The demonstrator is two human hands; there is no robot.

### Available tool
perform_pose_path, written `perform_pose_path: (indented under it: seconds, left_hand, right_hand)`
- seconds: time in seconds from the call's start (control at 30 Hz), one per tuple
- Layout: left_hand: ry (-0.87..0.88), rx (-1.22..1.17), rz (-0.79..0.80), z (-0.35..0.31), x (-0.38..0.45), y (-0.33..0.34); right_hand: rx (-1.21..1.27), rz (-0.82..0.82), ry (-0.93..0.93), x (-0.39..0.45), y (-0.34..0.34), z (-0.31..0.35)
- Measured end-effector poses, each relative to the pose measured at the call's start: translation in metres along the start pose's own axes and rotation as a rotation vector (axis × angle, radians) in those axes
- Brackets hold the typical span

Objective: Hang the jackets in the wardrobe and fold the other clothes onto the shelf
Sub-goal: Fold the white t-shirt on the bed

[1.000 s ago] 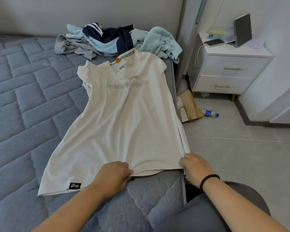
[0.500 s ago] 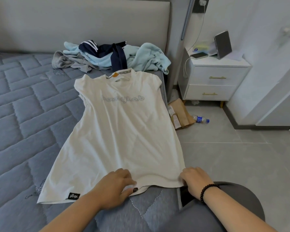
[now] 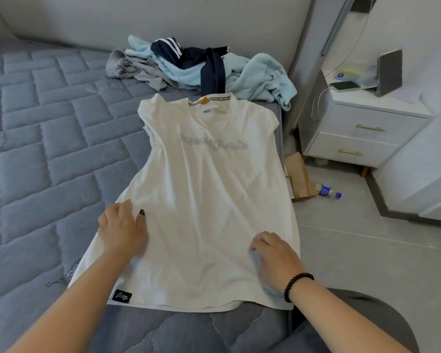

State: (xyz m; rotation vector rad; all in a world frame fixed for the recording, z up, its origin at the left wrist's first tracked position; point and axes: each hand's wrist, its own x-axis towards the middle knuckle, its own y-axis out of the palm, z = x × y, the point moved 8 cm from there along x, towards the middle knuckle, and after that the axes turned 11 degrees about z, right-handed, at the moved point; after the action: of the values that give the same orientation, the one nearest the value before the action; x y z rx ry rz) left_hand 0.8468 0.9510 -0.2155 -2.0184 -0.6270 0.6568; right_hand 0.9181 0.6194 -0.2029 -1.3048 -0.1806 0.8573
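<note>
A white T-shirt (image 3: 204, 189) with pale grey lettering lies spread flat on the blue quilted mattress (image 3: 43, 149), collar toward the headboard. My left hand (image 3: 121, 228) rests flat on its lower left part, fingers straight. My right hand (image 3: 274, 253), with a dark bead bracelet at the wrist, presses on the lower right part near the bed's edge, fingers slightly bent. Behind the collar is a heap of clothes: a light blue fleece garment (image 3: 260, 77), a navy piece with white stripes (image 3: 189, 53) and a grey garment (image 3: 135, 70).
A white two-drawer nightstand (image 3: 362, 131) stands right of the bed, with a phone (image 3: 344, 85) on a cable and a tablet (image 3: 390, 72). On the tiled floor lie a brown paper bag (image 3: 301, 177) and a plastic bottle (image 3: 326, 191). The padded headboard (image 3: 163, 19) runs behind.
Both hands have let go of the hem and slid up onto the shirt. The shirt now lies smoother and flatter, and my view has moved closer.
</note>
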Motion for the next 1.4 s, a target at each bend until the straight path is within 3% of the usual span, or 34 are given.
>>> perform_pose_path:
  seconds: [0.17, 0.33, 0.47, 0.57, 0.7, 0.87, 0.93, 1.07, 1.23, 1.3, 1.4]
  left_hand:
    - [-0.051, 0.097, -0.107, 0.027, 0.007, -0.017]
    - [-0.014, 0.133, -0.203, 0.038, 0.008, -0.023]
    - [-0.003, 0.057, -0.147, 0.021, 0.038, -0.021]
    - [-0.073, -0.186, -0.077, 0.013, 0.085, -0.020]
    - [-0.088, -0.395, 0.144, -0.006, 0.166, -0.005]
    - [-0.073, -1.168, 0.309, -0.030, 0.252, 0.014]
    - [-0.062, -1.313, 0.375, -0.039, 0.280, 0.018]
    - [0.041, -1.254, 0.451, -0.060, 0.330, 0.014]
    - [0.188, -1.004, 0.362, -0.072, 0.367, 0.008]
    - [0.277, -1.065, 0.355, -0.074, 0.367, 0.007]
    - [0.275, -1.197, 0.399, -0.076, 0.372, 0.006]
  right_hand:
    - [0.074, 0.161, -0.108, 0.062, 0.000, 0.050]
    - [0.030, 0.154, -0.167, 0.124, -0.004, 0.092]
    - [-0.101, 0.205, -0.131, 0.167, -0.004, 0.100]
    - [-0.094, 0.187, -0.099, 0.190, -0.003, 0.097]
    - [-0.079, 0.127, -0.099, 0.221, -0.005, 0.091]
    - [-0.174, 0.112, -0.107, 0.276, -0.012, 0.084]
    - [-0.169, 0.084, -0.121, 0.301, -0.021, 0.083]
    - [-0.162, -0.011, -0.111, 0.356, -0.048, 0.080]
    - [-0.176, -0.130, -0.075, 0.397, -0.068, 0.079]
    - [-0.145, -0.165, -0.091, 0.399, -0.068, 0.079]
    - [-0.122, -0.202, -0.103, 0.399, -0.070, 0.077]
